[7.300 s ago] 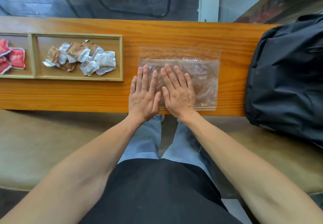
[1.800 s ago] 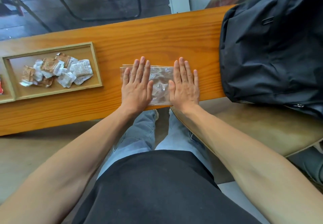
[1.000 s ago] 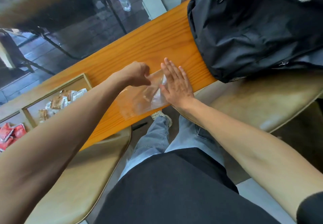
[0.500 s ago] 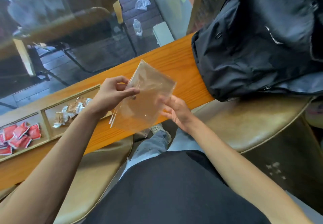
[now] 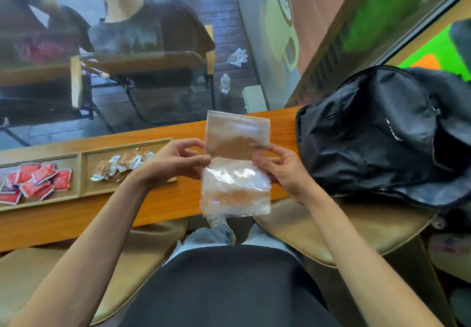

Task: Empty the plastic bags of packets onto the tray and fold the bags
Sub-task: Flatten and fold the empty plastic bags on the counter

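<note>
Both hands (image 5: 175,164) (image 5: 283,171) pinch the clear, crinkled, empty plastic bag (image 5: 235,166) upright.

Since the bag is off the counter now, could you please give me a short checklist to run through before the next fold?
1. Both hands hold the plastic bag: ok. The left hand pinches its left edge, the right hand its right edge.
2. Bag empty: ok, no packets show through the clear film.
3. Bag flat for folding: not ok, it is held upright in the air above the counter.
4. Packets in the tray: ok, red packets fill the left compartment, brown and white packets the right.
5. Fold edges aligned: cannot tell, the layers are transparent.
6. Room beside the black backpack: ok, bare counter lies between it and the tray.
</note>
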